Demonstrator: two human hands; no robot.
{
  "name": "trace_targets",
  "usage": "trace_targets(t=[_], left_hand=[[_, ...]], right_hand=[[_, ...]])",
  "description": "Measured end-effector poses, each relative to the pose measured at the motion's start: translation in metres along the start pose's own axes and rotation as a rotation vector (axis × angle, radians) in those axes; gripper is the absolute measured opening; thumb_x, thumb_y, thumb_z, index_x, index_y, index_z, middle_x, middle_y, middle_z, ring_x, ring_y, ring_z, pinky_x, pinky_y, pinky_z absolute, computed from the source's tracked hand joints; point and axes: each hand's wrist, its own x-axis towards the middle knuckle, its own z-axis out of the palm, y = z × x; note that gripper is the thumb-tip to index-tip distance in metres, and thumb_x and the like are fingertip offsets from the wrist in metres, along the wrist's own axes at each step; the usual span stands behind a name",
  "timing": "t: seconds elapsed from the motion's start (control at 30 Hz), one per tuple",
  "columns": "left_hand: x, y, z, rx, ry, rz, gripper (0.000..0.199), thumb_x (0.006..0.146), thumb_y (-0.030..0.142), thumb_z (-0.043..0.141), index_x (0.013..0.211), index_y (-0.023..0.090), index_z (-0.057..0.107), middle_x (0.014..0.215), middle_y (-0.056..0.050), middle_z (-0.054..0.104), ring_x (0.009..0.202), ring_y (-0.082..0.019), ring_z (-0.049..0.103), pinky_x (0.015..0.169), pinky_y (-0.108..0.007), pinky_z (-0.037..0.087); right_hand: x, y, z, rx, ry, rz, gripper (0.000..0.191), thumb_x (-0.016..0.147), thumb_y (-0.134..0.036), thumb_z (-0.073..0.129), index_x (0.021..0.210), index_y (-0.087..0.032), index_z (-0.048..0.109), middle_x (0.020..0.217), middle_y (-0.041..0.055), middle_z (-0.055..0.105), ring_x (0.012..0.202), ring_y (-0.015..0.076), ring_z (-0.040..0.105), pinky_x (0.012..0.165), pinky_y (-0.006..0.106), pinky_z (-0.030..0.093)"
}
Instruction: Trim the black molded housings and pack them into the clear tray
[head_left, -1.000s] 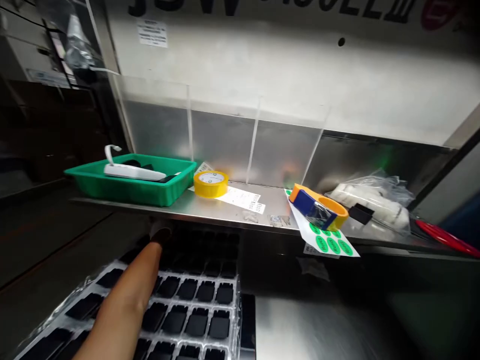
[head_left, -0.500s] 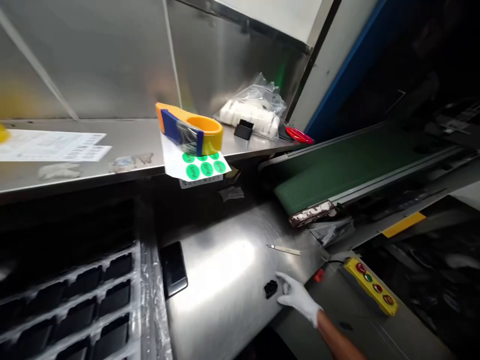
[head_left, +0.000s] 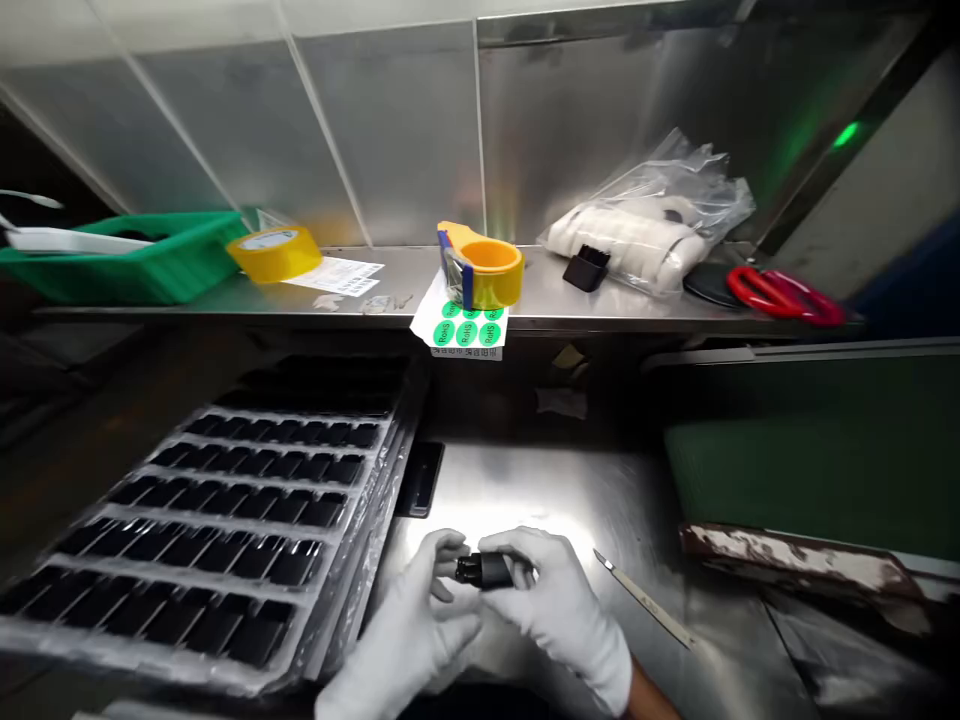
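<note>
Both hands wear white gloves and meet low over the metal table. My right hand pinches a small black block-shaped part between thumb and fingers. Its left end shows small rounded shapes. My left hand is beside that end, fingers curved and thumb apart, with a gap between thumb and part; whether its fingertips touch the part is unclear. To the right of my right hand, a slim scalpel-like knife lies on the table. A black phone rests behind my left hand.
Stacked clear trays of black parts stand at left. The shelf holds a green bin, yellow tape, a tape dispenser, bagged white material and red scissors. A green conveyor is at right.
The view has swung left, showing the trays and green bin. My left hand has come into view. My right hand, earlier beside black pieces on the table, now grips a black part.
</note>
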Motion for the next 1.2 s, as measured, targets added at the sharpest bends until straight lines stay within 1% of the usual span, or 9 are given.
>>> trace_targets(t=[0.13, 0.37, 0.5, 0.57, 0.67, 0.77, 0.9, 1.03, 1.2], left_hand=[[-0.019, 0.012, 0.038, -0.237, 0.047, 0.063, 0.038, 0.059, 0.007, 0.077, 0.090, 0.021, 0.063, 0.087, 0.000, 0.068, 0.084, -0.021, 0.065, 0.076, -0.026, 0.052], [-0.028, 0.031, 0.066, -0.373, 0.086, 0.028, 0.038, 0.050, -0.002, 0.079, 0.081, 0.017, 0.068, 0.078, -0.003, 0.072, 0.078, -0.026, 0.068, 0.073, -0.032, 0.056], [-0.025, 0.039, 0.067, -0.318, 0.055, 0.045, 0.037, 0.049, -0.002, 0.081, 0.078, 0.017, 0.069, 0.080, -0.002, 0.072, 0.078, -0.024, 0.068, 0.073, -0.029, 0.056], [-0.024, 0.042, 0.065, -0.273, 0.058, 0.042, 0.036, 0.050, 0.001, 0.082, 0.078, 0.018, 0.067, 0.081, -0.002, 0.071, 0.077, -0.023, 0.068, 0.070, -0.027, 0.055], [-0.022, 0.047, 0.061, -0.243, 0.014, -0.040, 0.033, 0.054, 0.005, 0.080, 0.081, 0.018, 0.065, 0.078, -0.002, 0.070, 0.071, -0.022, 0.066, 0.063, -0.027, 0.054], [-0.021, 0.050, 0.056, -0.256, -0.046, -0.082, 0.031, 0.058, 0.004, 0.076, 0.084, 0.018, 0.064, 0.077, -0.002, 0.069, 0.072, -0.022, 0.067, 0.064, -0.029, 0.054], [-0.020, 0.055, 0.050, -0.268, -0.002, 0.053, 0.043, 0.047, 0.002, 0.081, 0.084, 0.018, 0.066, 0.087, -0.002, 0.070, 0.083, -0.022, 0.067, 0.074, -0.026, 0.053], [-0.029, 0.066, 0.046, -0.335, 0.050, 0.015, 0.072, 0.045, 0.006, 0.085, 0.109, 0.024, 0.059, 0.100, -0.003, 0.069, 0.093, -0.024, 0.066, 0.081, -0.029, 0.056], [-0.046, 0.074, 0.040, -0.399, 0.052, -0.068, 0.080, 0.055, 0.004, 0.073, 0.126, 0.029, 0.045, 0.111, -0.005, 0.065, 0.098, -0.026, 0.066, 0.080, -0.032, 0.057]], right_hand=[[-0.024, -0.030, -0.021, 0.097, -0.105, -0.032, 0.028, 0.068, -0.018, 0.076, 0.094, -0.029, 0.076, 0.083, 0.0004, 0.069, 0.074, 0.0184, 0.065, 0.068, 0.030, 0.052], [-0.046, -0.046, -0.044, 0.425, -0.099, 0.107, 0.045, 0.054, -0.015, 0.084, 0.097, -0.025, 0.075, 0.098, 0.0043, 0.071, 0.092, 0.0259, 0.066, 0.086, 0.038, 0.053], [-0.046, -0.057, -0.047, 0.487, 0.019, 0.228, 0.028, 0.065, -0.034, 0.082, 0.088, -0.020, 0.075, 0.074, 0.0020, 0.067, 0.065, 0.0154, 0.061, 0.066, 0.028, 0.053], [-0.044, -0.054, -0.045, 0.509, 0.059, 0.213, 0.034, 0.079, -0.048, 0.068, 0.092, -0.017, 0.071, 0.055, -0.0029, 0.055, 0.046, 0.0085, 0.046, 0.048, 0.022, 0.044], [-0.042, -0.051, -0.043, 0.601, 0.057, 0.187, 0.041, 0.083, -0.052, 0.061, 0.099, -0.014, 0.067, 0.047, -0.0066, 0.044, 0.041, 0.0060, 0.038, 0.041, 0.018, 0.033], [-0.043, -0.054, -0.041, 0.681, 0.065, 0.257, 0.040, 0.074, -0.044, 0.074, 0.100, -0.015, 0.067, 0.057, -0.0054, 0.050, 0.044, 0.0044, 0.041, 0.043, 0.017, 0.035], [-0.048, -0.061, -0.034, 0.601, 0.139, 0.346, 0.042, 0.056, -0.015, 0.085, 0.095, -0.017, 0.071, 0.067, -0.0039, 0.058, 0.058, 0.0062, 0.053, 0.059, 0.018, 0.045], [-0.056, -0.043, -0.021, 0.576, 0.189, 0.084, 0.040, 0.062, -0.021, 0.084, 0.100, -0.027, 0.074, 0.069, -0.0018, 0.066, 0.066, 0.0115, 0.060, 0.070, 0.025, 0.051], [-0.061, -0.017, -0.009, 0.316, 0.307, -0.321, 0.043, 0.075, -0.029, 0.077, 0.115, -0.037, 0.066, 0.077, -0.0006, 0.072, 0.074, 0.0150, 0.066, 0.068, 0.025, 0.055]])
